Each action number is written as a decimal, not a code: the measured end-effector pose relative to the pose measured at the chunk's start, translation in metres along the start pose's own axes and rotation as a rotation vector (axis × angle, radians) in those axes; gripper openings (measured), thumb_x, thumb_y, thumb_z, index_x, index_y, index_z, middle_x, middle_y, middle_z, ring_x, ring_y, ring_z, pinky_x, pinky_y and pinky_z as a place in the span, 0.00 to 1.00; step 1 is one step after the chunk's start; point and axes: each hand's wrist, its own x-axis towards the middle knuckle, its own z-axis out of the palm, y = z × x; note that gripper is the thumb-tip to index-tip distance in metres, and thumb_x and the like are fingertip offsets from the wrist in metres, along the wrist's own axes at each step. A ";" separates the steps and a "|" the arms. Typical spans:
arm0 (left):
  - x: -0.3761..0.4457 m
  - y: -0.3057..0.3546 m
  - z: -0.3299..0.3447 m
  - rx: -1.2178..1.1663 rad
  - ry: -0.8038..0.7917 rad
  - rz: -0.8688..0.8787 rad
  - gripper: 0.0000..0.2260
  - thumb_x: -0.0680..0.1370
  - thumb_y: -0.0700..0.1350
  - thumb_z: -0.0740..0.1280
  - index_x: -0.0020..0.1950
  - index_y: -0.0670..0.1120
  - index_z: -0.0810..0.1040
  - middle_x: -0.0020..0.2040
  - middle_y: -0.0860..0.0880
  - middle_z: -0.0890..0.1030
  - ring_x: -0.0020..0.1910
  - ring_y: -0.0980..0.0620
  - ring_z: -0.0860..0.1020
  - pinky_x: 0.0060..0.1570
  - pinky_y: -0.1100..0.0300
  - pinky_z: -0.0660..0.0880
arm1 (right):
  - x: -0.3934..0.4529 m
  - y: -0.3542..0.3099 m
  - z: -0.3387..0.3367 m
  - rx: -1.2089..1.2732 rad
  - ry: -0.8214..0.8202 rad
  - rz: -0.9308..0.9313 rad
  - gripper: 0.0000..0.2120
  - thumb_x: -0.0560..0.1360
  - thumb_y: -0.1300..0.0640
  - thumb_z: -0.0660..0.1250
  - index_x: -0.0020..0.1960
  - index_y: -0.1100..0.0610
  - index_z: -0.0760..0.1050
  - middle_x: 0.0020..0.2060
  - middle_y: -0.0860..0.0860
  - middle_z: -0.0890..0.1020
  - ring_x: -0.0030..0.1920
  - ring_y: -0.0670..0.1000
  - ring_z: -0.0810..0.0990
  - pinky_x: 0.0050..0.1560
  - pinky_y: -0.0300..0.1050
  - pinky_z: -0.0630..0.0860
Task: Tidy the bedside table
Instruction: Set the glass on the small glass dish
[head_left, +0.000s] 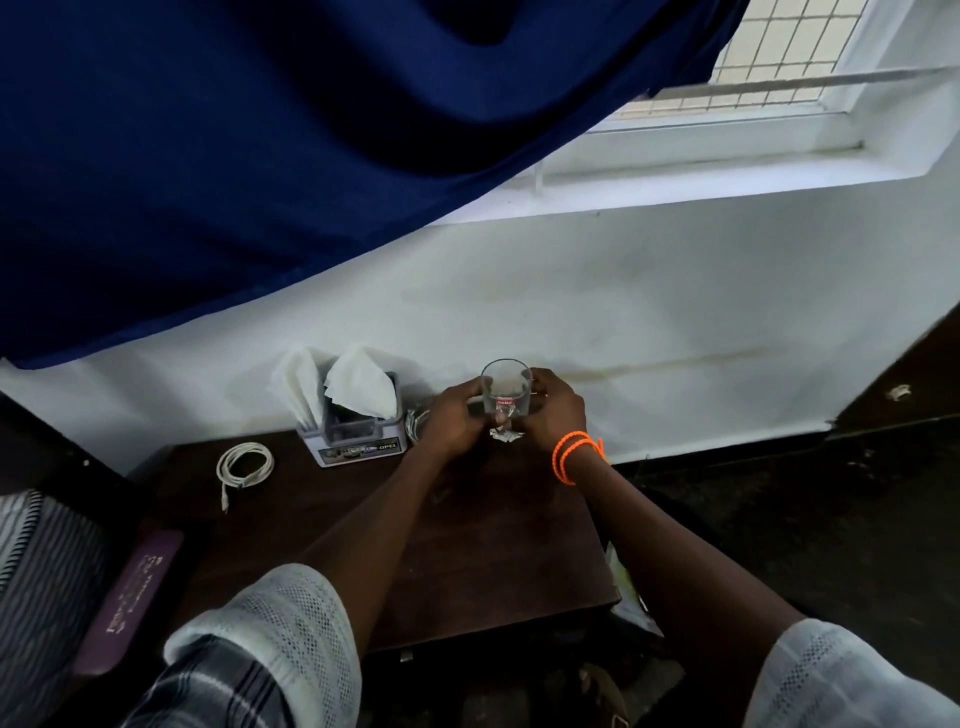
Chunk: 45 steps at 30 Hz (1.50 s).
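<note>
Clear glass tumbler (506, 387) gripped between left hand (453, 420) and right hand (555, 410) at bedside table (493, 545) rear edge, probably steadied above small crumpled wrapper (503, 435) for clearing.

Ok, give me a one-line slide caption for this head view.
Both hands, left and right, hold a clear glass at the table's back edge, beside the tissue holder and coiled cable.
</note>
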 end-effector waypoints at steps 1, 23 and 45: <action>-0.001 0.001 -0.003 -0.005 0.009 0.002 0.24 0.72 0.36 0.76 0.68 0.42 0.80 0.65 0.44 0.82 0.64 0.51 0.78 0.58 0.68 0.70 | 0.000 -0.003 0.000 0.000 -0.003 -0.012 0.30 0.59 0.63 0.82 0.58 0.50 0.79 0.46 0.47 0.85 0.45 0.49 0.85 0.47 0.41 0.82; -0.003 -0.041 -0.086 0.373 0.113 -0.001 0.25 0.70 0.55 0.78 0.65 0.51 0.79 0.67 0.49 0.80 0.71 0.48 0.73 0.73 0.51 0.57 | -0.002 -0.047 0.071 0.037 -0.158 -0.080 0.33 0.60 0.65 0.83 0.62 0.55 0.77 0.51 0.48 0.82 0.47 0.51 0.84 0.40 0.34 0.78; 0.004 -0.060 -0.083 0.491 0.107 0.040 0.15 0.69 0.58 0.74 0.54 0.57 0.82 0.54 0.55 0.77 0.65 0.52 0.75 0.72 0.44 0.55 | -0.004 -0.041 0.082 0.017 -0.159 -0.065 0.34 0.59 0.60 0.85 0.62 0.54 0.77 0.50 0.47 0.82 0.48 0.49 0.82 0.48 0.41 0.79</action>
